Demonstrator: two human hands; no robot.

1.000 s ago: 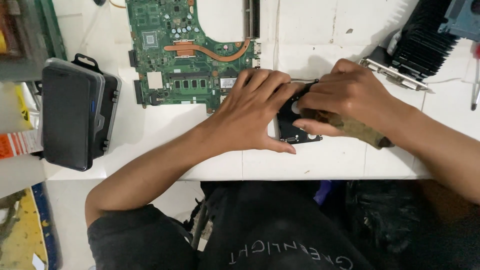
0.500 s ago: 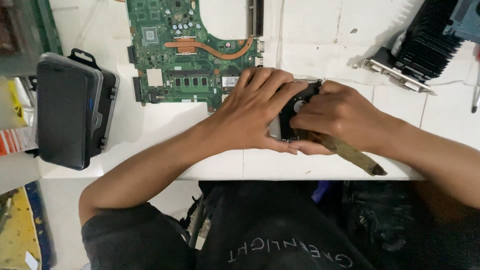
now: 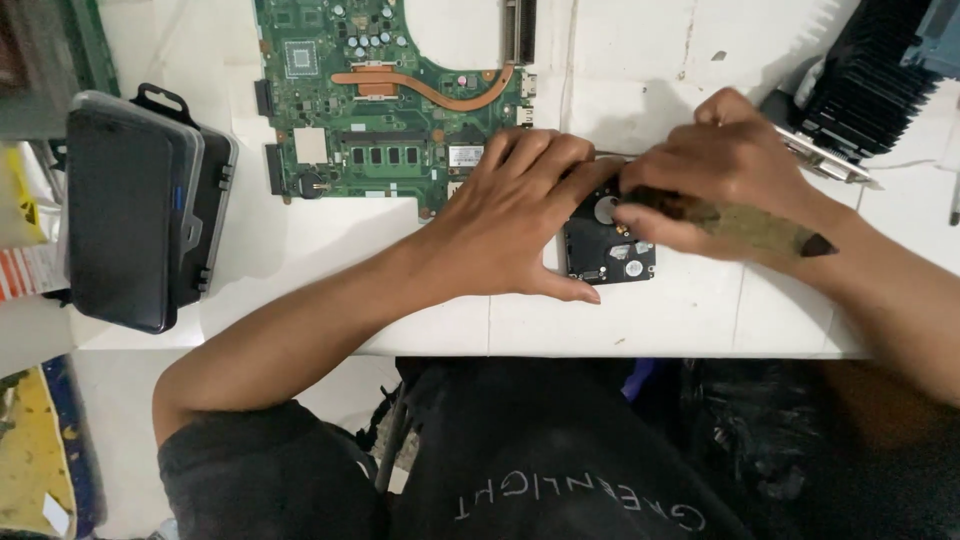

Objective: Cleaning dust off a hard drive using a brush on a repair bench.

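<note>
Our right hand [image 3: 730, 165] has its fingers closed around a worn tool handle [image 3: 745, 225], whose long axis runs left to right, its dark butt end pointing right and its working end aimed left at the small black drive [image 3: 610, 250]. The tip itself is hidden. Our left hand [image 3: 520, 215] lies spread and flat, fingers pressing the drive's left and far edges. Both hands touch it. Farther left sits a green circuit board [image 3: 390, 100].
</note>
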